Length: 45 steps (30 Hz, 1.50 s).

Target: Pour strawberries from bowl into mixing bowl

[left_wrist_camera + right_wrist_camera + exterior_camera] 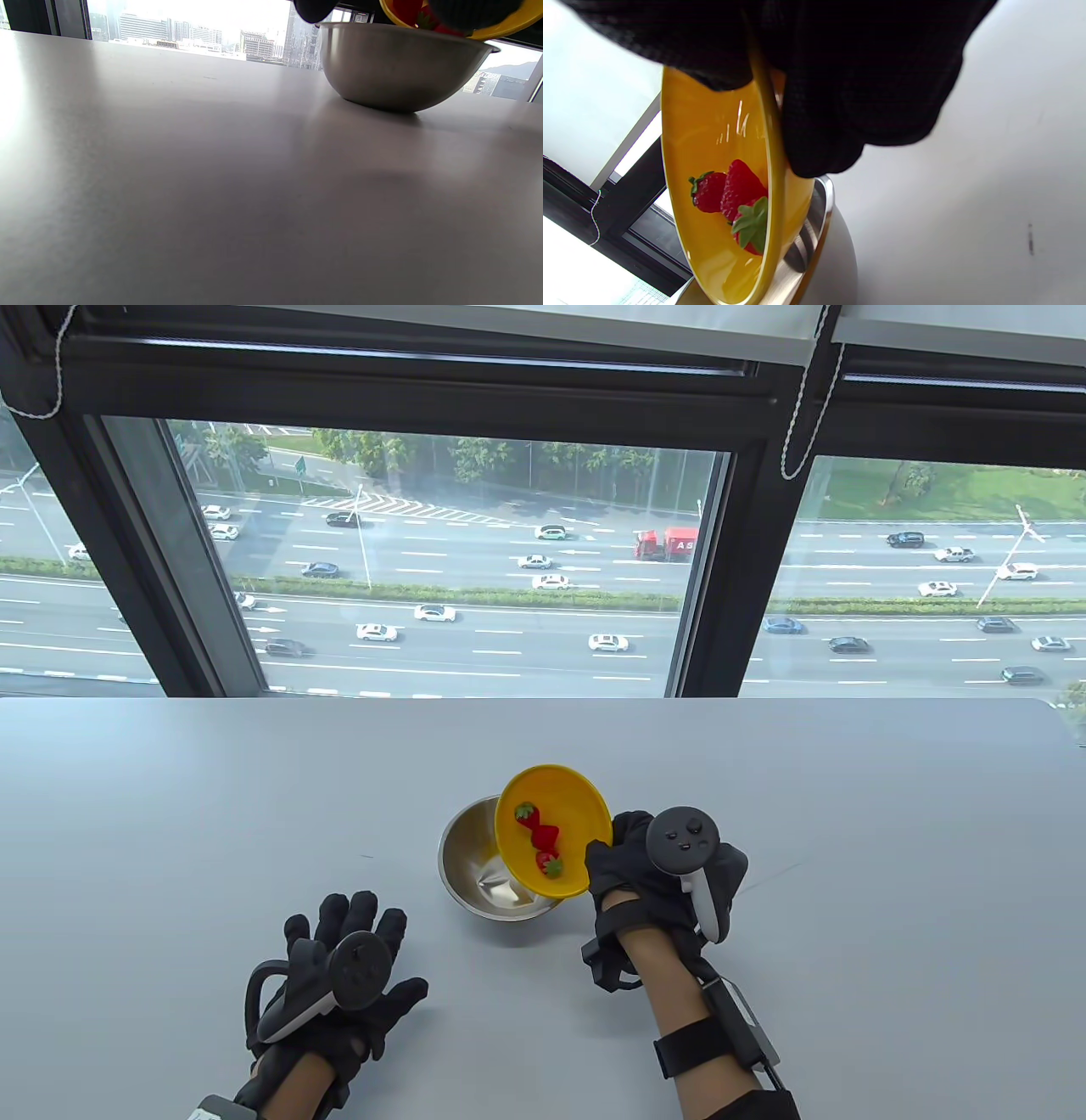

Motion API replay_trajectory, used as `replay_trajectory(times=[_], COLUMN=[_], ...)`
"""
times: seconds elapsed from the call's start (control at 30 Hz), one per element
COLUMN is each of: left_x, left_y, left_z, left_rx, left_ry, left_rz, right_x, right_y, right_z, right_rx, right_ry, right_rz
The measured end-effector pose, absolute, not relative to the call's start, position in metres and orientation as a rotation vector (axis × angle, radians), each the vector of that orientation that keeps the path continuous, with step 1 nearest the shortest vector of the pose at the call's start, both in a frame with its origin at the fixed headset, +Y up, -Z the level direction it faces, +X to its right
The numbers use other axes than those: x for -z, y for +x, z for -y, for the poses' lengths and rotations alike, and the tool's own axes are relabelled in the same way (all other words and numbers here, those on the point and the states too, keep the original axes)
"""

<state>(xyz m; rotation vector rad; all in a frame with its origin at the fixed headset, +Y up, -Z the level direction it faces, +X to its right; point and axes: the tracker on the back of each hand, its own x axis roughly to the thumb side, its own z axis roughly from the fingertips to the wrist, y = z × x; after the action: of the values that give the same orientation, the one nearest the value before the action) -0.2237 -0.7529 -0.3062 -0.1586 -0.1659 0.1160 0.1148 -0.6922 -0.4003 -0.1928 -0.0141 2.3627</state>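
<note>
Right hand [657, 865] gripping the rim of the yellow bowl [553, 830] on its right side, thumb inside the rim and fingers [865, 106] behind the wall, as seen in the right wrist view. Bowl tipped steeply on edge, opening turned left toward the mixing bowl [496, 872], lower rim over the steel bowl's mouth; so held, in all likelihood, to let the fruit slide down the sloping wall and drop inside instead of onto the table [170, 814]. Rim grip at the high side probably chosen to keep glove and tracker clear of the falling fruit.

Three strawberries [541, 838] lying against the inner wall of the yellow bowl, strung from upper left to lower rim, none yet in the mixing bowl; pour judged to be under way, not finished. Lowest berry [751, 228] close to the rim, apparently next to go.

Mixing bowl standing upright on the table, directly below and left of the tipped bowl; whether the two rims touch cannot be told.

Left hand [339, 976] lying flat on the table, fingers spread, gripping nothing, well to the near left of the mixing bowl; apparently parked there, out of the pour's path.
</note>
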Motion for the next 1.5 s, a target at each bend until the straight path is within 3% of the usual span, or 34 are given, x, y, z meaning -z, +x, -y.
replay_trajectory(times=[1.5], left_x=[0.306], left_y=[-0.224], left_z=[0.752], left_rx=[-0.114], left_ry=[-0.157], left_rz=[0.169], right_x=[0.391], right_y=[0.099], right_z=[0.687], right_rx=[-2.442], right_ry=[-0.065], right_rz=[0.287])
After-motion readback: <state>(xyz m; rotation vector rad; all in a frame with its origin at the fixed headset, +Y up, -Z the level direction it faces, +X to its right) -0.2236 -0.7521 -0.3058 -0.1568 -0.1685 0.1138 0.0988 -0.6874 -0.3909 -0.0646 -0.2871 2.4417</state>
